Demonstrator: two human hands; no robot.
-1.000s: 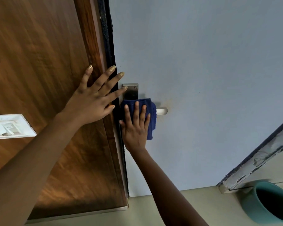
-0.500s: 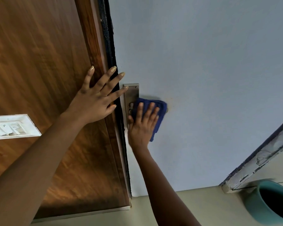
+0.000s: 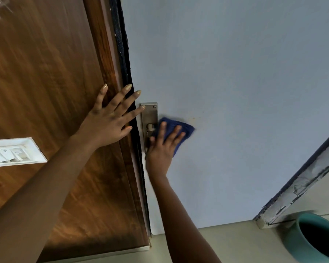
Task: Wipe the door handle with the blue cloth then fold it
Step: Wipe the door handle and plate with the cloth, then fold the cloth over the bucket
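Observation:
The blue cloth (image 3: 180, 130) is pressed over the lever of the door handle (image 3: 149, 128) by my right hand (image 3: 162, 147), fingers spread flat on the cloth. The lever itself is hidden under cloth and hand; its metal backplate (image 3: 149, 114) and spindle show to the left. The handle sits on a pale blue-grey door (image 3: 226, 82). My left hand (image 3: 110, 118) lies flat and open on the brown wooden frame (image 3: 46, 92), with fingertips reaching the door's edge and the plate.
A white switch plate (image 3: 13, 152) is mounted on the wood at the left. A teal pot (image 3: 315, 242) stands on the beige floor at the lower right, beside a worn painted frame (image 3: 300, 183).
My right hand has slid the blue cloth rightward along the handle, uncovering the spindle and more of the backplate and covering the lever's tip. My left hand has stayed on the frame.

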